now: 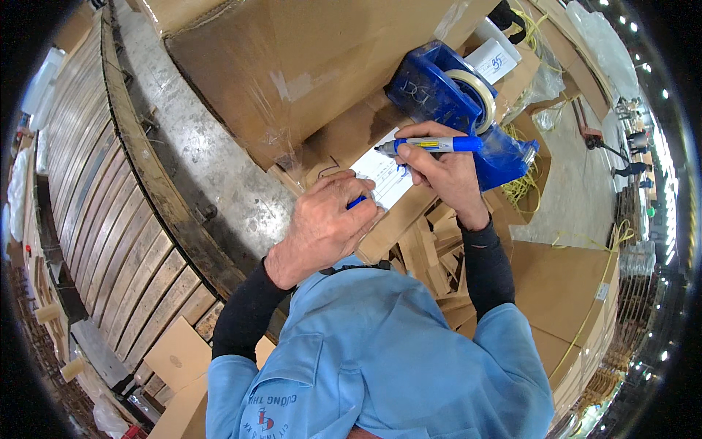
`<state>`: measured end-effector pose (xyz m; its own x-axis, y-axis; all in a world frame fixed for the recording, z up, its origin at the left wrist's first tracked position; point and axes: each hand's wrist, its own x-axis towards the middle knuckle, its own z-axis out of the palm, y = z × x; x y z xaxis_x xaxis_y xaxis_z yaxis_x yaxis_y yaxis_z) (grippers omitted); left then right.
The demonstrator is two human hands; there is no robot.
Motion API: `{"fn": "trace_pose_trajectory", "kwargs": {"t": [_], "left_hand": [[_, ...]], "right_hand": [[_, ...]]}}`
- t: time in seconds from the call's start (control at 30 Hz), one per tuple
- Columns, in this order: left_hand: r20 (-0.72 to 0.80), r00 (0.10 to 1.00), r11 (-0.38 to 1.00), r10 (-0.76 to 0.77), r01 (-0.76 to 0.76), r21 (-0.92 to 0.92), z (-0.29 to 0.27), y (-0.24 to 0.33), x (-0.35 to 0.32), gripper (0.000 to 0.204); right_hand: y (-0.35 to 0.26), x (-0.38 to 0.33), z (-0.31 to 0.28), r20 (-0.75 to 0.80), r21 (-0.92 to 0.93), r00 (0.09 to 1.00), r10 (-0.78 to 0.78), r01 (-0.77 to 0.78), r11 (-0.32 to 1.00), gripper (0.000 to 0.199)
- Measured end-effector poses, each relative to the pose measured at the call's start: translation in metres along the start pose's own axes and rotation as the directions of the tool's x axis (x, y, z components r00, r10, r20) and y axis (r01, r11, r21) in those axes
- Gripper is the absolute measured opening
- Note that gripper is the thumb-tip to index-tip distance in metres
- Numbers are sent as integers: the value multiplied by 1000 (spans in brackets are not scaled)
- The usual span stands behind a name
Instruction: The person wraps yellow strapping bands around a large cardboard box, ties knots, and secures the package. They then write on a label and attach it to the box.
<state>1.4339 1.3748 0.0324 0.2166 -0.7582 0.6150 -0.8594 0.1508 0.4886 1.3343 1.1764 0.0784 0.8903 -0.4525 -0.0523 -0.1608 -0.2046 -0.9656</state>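
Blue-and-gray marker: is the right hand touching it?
Touching. The head view shows the right hand gripping the blue-and-gray marker in a writing hold.

Just beyond the right hand (442, 167) sits a blue tape dispenser (439, 94) with a pale tape roll (479, 92). Ahead of the left hand (322, 216) rises a large brown carton (270, 80); to that hand's left, past grey concrete floor (186, 139), lies wooden slatted decking (110, 212). Yellow strapping (521, 196) is right of the right hand, a red pallet jack (591, 134) farther out.
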Motion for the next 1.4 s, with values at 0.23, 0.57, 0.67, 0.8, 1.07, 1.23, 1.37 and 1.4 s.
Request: {"fn": "trace_pose_trajectory", "kwargs": {"t": [0.23,0.57,0.67,0.8,1.07,1.23,1.37,1.4], "left_hand": [[-12,1000,996,-6,5,-94,-5,-4,2,22],[39,998,995,46,-42,-95,-18,-16,2,21],[24,999,993,34,-31,-117,-15,-17,1,21],[-2,999,993,45,-45,-111,-15,-19,0,21],[-26,998,992,52,-55,-114,-16,-24,0,21],[-45,998,992,51,-56,-112,-16,-25,2,23],[-30,998,992,54,-57,-113,-17,-25,3,25],[-29,998,992,55,-58,-114,-18,-25,3,25]], "right_hand": [[4,4,2,-66,-115,996,-65,57,992,20],[-1,9,7,-66,-34,996,-57,54,998,19],[-1,11,7,-44,-4,995,-90,90,996,21],[-1,13,5,9,-61,997,-75,76,995,22],[-2,18,9,57,-22,996,-74,75,997,22],[-4,21,9,60,-57,998,-27,30,998,24],[-3,22,11,52,-65,997,-51,54,996,23],[-3,23,11,45,-65,998,-48,51,997,22]]}}
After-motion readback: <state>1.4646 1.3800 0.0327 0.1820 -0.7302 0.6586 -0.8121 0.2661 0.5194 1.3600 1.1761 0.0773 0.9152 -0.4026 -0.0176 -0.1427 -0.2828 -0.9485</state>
